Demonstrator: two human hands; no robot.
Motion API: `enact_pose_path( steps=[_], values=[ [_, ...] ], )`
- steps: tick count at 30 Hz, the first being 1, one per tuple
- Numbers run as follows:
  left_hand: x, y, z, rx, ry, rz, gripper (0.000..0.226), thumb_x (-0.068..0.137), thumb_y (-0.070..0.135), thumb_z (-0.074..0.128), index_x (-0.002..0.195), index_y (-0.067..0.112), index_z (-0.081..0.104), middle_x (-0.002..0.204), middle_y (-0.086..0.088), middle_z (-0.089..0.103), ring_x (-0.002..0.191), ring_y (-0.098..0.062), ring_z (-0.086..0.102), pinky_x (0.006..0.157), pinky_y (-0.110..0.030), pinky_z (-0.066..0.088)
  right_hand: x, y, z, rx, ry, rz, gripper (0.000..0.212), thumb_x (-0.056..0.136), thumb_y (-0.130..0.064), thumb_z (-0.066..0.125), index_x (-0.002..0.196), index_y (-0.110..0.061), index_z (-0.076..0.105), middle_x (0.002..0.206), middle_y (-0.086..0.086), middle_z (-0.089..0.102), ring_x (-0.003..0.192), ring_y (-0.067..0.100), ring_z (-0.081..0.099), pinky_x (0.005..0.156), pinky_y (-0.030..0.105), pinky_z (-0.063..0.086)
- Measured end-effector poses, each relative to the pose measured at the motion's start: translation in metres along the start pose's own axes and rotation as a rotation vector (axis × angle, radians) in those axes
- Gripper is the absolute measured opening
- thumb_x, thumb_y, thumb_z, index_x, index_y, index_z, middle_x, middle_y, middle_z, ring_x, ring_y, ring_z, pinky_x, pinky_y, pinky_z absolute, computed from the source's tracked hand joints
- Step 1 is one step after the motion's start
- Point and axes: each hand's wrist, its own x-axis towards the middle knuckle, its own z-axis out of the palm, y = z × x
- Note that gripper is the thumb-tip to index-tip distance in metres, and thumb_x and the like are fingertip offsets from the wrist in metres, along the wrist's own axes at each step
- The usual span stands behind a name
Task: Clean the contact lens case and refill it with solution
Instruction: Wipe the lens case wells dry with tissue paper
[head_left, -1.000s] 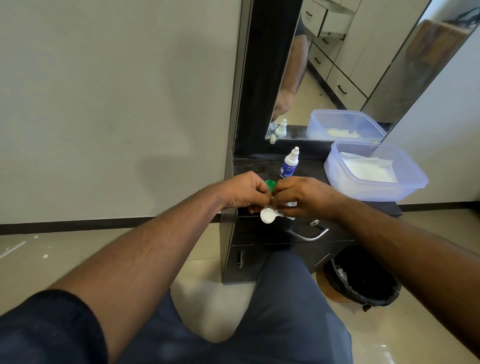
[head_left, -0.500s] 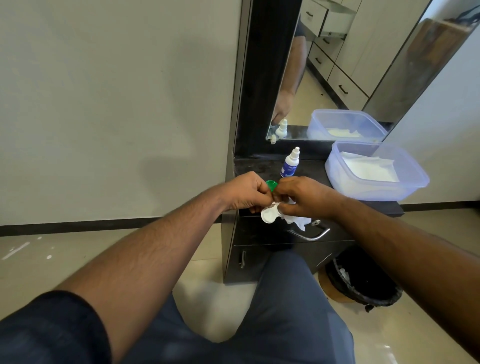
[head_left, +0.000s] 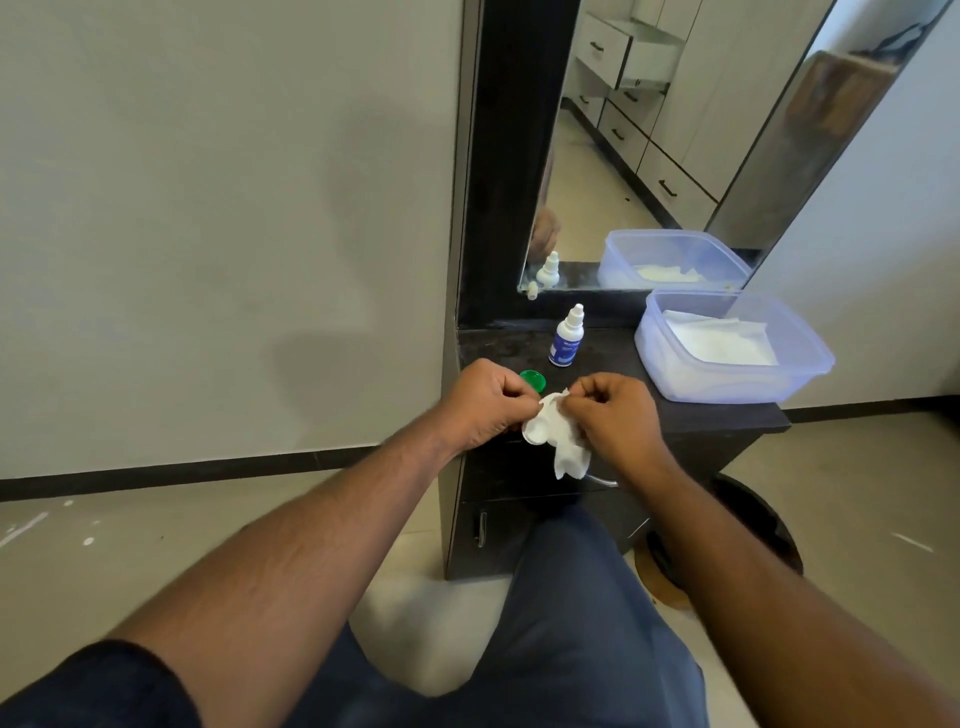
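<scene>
My left hand (head_left: 485, 402) pinches the white contact lens case (head_left: 537, 428) over the front edge of the black counter (head_left: 691, 418). My right hand (head_left: 615, 418) presses a white tissue (head_left: 569, 452) against the case; the tissue's loose end hangs below. A green cap (head_left: 533, 380) lies on the counter just behind my left hand. The small solution bottle (head_left: 566, 338), white with a blue label, stands upright farther back.
A clear plastic tub (head_left: 800, 374) with white tissues sits at the counter's right. A mirror (head_left: 675, 130) rises behind. Drawers with a metal handle (head_left: 605, 480) are under the counter. A bin with a black liner (head_left: 763, 525) stands on the floor to the right. My knee (head_left: 571, 597) is below.
The hands have drawn slightly apart, so more of the case and tissue shows. The tissue's loose end now hangs lower below my right hand.
</scene>
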Motion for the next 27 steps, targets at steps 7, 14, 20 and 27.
enact_pose_path(
  steps=[7, 14, 20, 27],
  values=[
    [-0.004, 0.003, 0.0, -0.083, 0.061, -0.029, 0.009, 0.08, 0.005, 0.068, 0.081, 0.001, 0.075, 0.079, -0.017, 0.071, 0.063, -0.014, 0.06, 0.057, -0.02, 0.05, -0.023, -0.01, 0.008, 0.693, 0.01, 0.476, 0.007, 0.082, -0.006, 0.071, 0.088, -0.004, 0.07, 0.068, 0.009, 0.066, 0.052, 0.009, 0.055, 0.049, 0.022, 0.05],
    [0.0, 0.01, -0.007, -0.098, -0.033, -0.116, 0.014, 0.082, 0.002, 0.063, 0.087, -0.009, 0.071, 0.075, -0.021, 0.065, 0.048, -0.006, 0.056, 0.046, -0.016, 0.047, -0.025, -0.001, -0.036, 0.457, 0.204, -0.145, 0.012, 0.087, -0.008, 0.066, 0.083, -0.02, 0.063, 0.083, 0.005, 0.065, 0.077, 0.018, 0.063, 0.071, 0.031, 0.057],
    [0.002, 0.014, -0.015, -0.067, -0.177, -0.135, 0.011, 0.085, 0.006, 0.062, 0.083, 0.005, 0.073, 0.079, -0.014, 0.068, 0.057, -0.007, 0.06, 0.052, -0.016, 0.049, -0.016, 0.005, -0.04, 0.046, -0.103, -0.451, 0.025, 0.083, -0.005, 0.069, 0.084, -0.028, 0.059, 0.087, -0.011, 0.063, 0.083, 0.002, 0.062, 0.073, 0.013, 0.048],
    [-0.003, 0.015, -0.015, -0.119, -0.152, -0.084, 0.007, 0.084, 0.009, 0.068, 0.086, 0.008, 0.075, 0.089, -0.019, 0.071, 0.068, -0.015, 0.063, 0.061, -0.021, 0.054, -0.018, 0.007, -0.017, 0.324, -0.021, -0.282, 0.028, 0.077, 0.003, 0.073, 0.094, -0.018, 0.065, 0.091, -0.004, 0.069, 0.083, 0.004, 0.067, 0.076, 0.021, 0.054]
  ],
)
